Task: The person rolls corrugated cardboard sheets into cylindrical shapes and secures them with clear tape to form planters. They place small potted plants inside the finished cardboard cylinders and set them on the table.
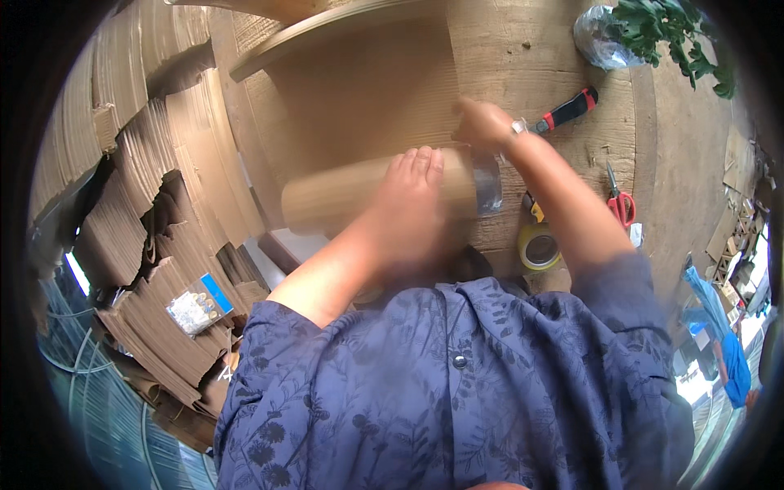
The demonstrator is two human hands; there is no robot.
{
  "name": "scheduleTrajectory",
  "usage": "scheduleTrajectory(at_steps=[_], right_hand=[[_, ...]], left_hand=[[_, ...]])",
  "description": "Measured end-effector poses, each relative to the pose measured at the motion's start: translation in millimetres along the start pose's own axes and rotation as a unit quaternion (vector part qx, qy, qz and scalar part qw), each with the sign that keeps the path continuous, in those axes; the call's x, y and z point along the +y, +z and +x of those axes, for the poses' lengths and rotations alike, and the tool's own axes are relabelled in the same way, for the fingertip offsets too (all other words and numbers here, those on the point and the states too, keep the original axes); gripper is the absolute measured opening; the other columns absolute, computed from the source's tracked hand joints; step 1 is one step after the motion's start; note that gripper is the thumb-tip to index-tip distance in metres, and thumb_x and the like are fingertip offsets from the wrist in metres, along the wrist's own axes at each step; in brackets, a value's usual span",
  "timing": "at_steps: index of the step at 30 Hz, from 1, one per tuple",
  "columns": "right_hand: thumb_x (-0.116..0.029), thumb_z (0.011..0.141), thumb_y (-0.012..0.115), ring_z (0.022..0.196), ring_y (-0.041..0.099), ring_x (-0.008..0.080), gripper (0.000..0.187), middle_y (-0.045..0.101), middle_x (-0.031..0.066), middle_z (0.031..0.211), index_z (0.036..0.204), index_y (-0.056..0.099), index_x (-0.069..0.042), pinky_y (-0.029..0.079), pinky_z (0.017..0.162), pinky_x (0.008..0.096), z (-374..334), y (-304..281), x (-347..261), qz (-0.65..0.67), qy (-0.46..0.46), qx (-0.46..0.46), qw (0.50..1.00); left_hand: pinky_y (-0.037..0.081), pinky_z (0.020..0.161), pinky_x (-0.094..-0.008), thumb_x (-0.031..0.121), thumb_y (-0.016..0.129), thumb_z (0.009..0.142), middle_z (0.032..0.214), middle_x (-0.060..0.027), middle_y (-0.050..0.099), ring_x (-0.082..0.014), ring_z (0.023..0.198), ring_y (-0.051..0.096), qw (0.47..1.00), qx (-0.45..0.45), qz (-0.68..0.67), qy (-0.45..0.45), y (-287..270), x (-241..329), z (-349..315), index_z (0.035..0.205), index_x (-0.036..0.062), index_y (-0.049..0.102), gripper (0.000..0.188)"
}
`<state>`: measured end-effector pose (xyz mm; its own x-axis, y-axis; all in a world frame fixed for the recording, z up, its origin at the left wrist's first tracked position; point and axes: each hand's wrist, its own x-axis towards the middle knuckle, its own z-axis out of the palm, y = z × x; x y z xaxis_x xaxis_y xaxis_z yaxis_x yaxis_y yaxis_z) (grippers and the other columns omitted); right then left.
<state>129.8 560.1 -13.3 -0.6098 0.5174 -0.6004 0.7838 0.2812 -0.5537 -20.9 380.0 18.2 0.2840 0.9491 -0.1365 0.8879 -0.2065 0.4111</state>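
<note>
A sheet of corrugated cardboard (367, 90) lies in front of me, its near end curled into a cardboard roll (327, 194). Out of the roll's right end sticks a clear plastic piece (488, 186). My left hand (414, 192) grips the roll from above, its fingers bent over the far side and its thumb hidden. At the sheet's right edge, just beyond the roll, my right hand (483, 124) is curled closed and somewhat blurred. What it pinches, if anything, I cannot make out.
Right of the roll lie a red-and-black utility knife (572, 109), a tape roll (540, 247) and red-handled scissors (621, 207). A clear plastic container (604, 37) with a leafy plant (665, 37) stands far right. Stacked cardboard (155, 163) borders the left side.
</note>
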Motion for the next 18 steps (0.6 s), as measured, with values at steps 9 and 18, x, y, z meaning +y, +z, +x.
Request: scheduleTrajectory(at_steps=[9, 18], right_hand=[[-0.018, 0.080, 0.069, 0.139, 0.038, 0.0405, 0.067, 0.040, 0.0147, 0.151, 0.144, 0.047, -0.018, 0.051, 0.089, 0.0468, -113, 86, -31, -0.276, -0.148, 0.279, 0.908], [-0.016, 0.072, 0.076, 0.131, 0.044, 0.0420, 0.077, 0.047, 0.0169, 0.138, 0.142, 0.044, -0.012, 0.054, 0.097, 0.0473, -62, 10, -50, -0.177, -0.104, 0.111, 0.973]], left_hand=[[0.044, 0.108, -0.0440, 0.040, 0.089, 0.055, 0.139, -0.0248, 0.053, -0.0390, 0.128, 0.053, 0.989, -0.109, -0.093, -0.035, -8, -38, 35, 0.141, -0.0058, 0.043, 0.108], [0.039, 0.114, -0.0423, 0.040, 0.093, 0.051, 0.145, -0.0222, 0.051, -0.0364, 0.136, 0.047, 0.846, -0.422, -0.303, -0.122, -56, -89, 119, 0.147, -0.0018, 0.042, 0.116]])
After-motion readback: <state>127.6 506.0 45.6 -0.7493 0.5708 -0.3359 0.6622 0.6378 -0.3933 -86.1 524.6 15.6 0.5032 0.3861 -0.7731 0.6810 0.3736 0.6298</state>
